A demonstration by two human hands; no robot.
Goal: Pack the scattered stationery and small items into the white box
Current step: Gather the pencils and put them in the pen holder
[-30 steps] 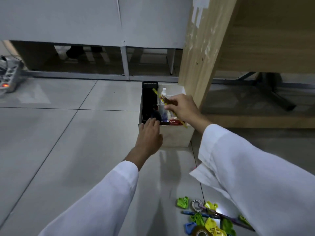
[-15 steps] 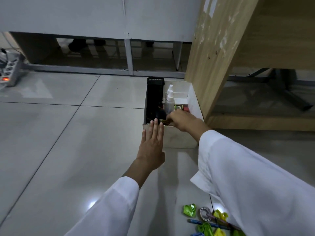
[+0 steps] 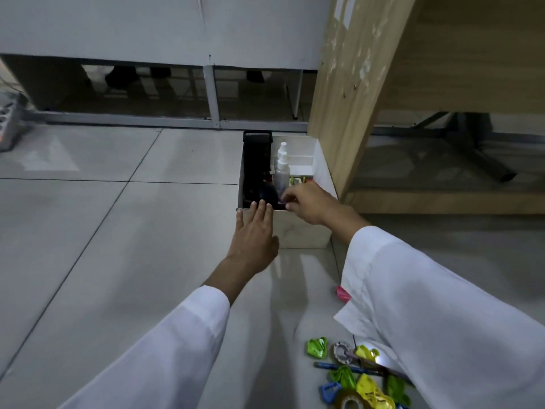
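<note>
Several balloons (image 3: 365, 388) lie near wooden desk (image 3: 348, 93).

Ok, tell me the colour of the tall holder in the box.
Black holder, head view.

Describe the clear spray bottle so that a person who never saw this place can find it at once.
Find the wooden desk panel that stands on the tiled floor; the white box sits against its foot. Inside the box, just right of a tall black holder, the spray bottle stands upright. It is the only see-through thing there, with a white nozzle on top.
</note>
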